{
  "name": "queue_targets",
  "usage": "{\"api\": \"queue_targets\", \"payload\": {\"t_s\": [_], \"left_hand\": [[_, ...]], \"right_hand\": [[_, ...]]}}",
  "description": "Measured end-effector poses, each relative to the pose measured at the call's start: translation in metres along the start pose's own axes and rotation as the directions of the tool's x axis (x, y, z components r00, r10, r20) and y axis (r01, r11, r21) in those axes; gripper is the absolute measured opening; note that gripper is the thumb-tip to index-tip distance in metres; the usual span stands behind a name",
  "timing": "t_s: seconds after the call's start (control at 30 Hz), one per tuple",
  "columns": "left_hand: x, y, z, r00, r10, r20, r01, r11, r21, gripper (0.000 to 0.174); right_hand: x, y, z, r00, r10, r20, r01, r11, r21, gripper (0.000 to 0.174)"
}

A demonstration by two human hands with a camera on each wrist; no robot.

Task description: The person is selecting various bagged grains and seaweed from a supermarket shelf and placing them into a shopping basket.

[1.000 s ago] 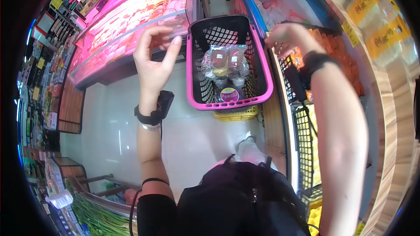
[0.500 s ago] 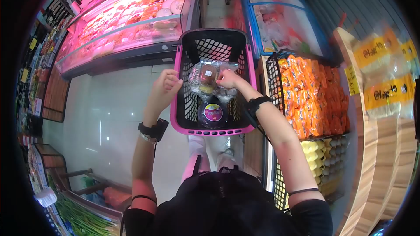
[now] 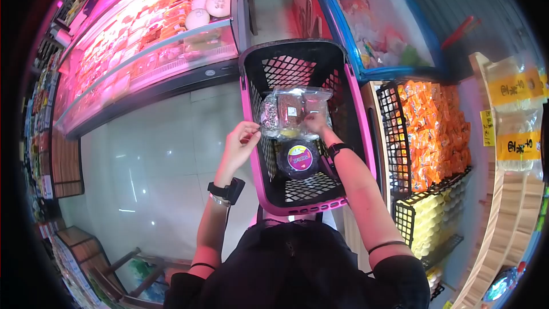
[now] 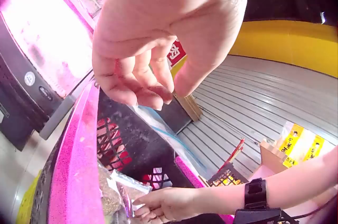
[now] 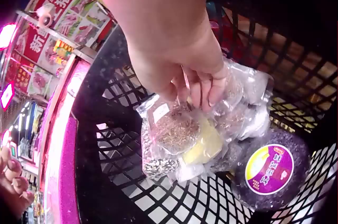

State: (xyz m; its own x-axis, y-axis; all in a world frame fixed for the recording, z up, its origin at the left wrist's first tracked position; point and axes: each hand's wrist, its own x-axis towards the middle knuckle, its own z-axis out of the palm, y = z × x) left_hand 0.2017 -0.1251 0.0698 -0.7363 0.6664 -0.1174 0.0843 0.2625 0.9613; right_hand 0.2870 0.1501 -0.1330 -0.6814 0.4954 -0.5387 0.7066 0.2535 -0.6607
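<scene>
My right hand (image 3: pixel 315 122) reaches into a black basket with a pink rim (image 3: pixel 361 115). In the right wrist view that hand (image 5: pixel 177 49) has curled fingers pinching the top of clear plastic packs (image 5: pixel 177 131) of brown and yellow food. Below the packs (image 3: pixel 290 110) lies a round dark item (image 3: pixel 298 159) with a purple and yellow label. My left hand (image 3: pixel 241 140) is beside the left rim, holding nothing; the left wrist view shows its fingers (image 4: pixel 142 84) loosely curled above the basket.
A pink-lit meat case (image 3: pixel 154 40) stands at the upper left, and a blue-edged freezer (image 3: pixel 372 74) beyond the basket. At the right are orange packets (image 3: pixel 432 131), yellow egg trays (image 3: pixel 432 223) and a wooden shelf (image 3: pixel 503 212). Pale floor tiles (image 3: pixel 148 149) lie at the left.
My right hand has come from the basket's right side down onto the packs. The left hand has lowered to the left rim. In the head view the basket now appears lower and larger.
</scene>
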Motion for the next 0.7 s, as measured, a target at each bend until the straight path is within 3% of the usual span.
{"api": "queue_targets", "payload": {"t_s": [0.1,0.2,0.3,0.33,0.43,0.57,0.7], "left_hand": [[0.007,-0.014,-0.002,1.000,-0.026,0.006,0.026,1.000,-0.011,0.017],[0.006,-0.025,-0.004,0.998,-0.061,0.019,0.062,0.997,-0.048,0.016],[-0.002,-0.020,-0.003,0.996,-0.077,-0.034,0.074,0.994,-0.082,0.015],[-0.008,-0.017,-0.003,0.995,-0.095,-0.044,0.092,0.994,-0.064,0.015],[-0.020,-0.012,0.002,0.990,-0.123,-0.075,0.119,0.992,-0.051,0.015],[-0.035,-0.031,0.021,0.984,-0.123,-0.127,0.112,0.989,-0.093,0.015],[-0.045,-0.034,0.038,0.982,-0.135,-0.135,0.121,0.987,-0.108,0.016]], "right_hand": [[0.002,-0.006,0.010,0.987,-0.034,-0.154,0.008,0.985,-0.171,0.040],[0.006,-0.028,0.018,0.980,0.008,-0.199,-0.052,0.975,-0.215,0.056],[-0.012,-0.087,0.012,0.963,0.214,-0.161,-0.252,0.927,-0.277,0.081],[-0.008,-0.086,0.021,0.969,0.196,-0.152,-0.234,0.926,-0.295,0.096],[-0.011,-0.097,0.033,0.956,0.164,-0.242,-0.257,0.865,-0.432,0.099],[-0.011,-0.102,0.026,0.975,0.157,-0.158,-0.211,0.873,-0.440,0.104],[0.012,-0.077,0.033,0.988,0.124,-0.091,-0.151,0.892,-0.425,0.097]]}}
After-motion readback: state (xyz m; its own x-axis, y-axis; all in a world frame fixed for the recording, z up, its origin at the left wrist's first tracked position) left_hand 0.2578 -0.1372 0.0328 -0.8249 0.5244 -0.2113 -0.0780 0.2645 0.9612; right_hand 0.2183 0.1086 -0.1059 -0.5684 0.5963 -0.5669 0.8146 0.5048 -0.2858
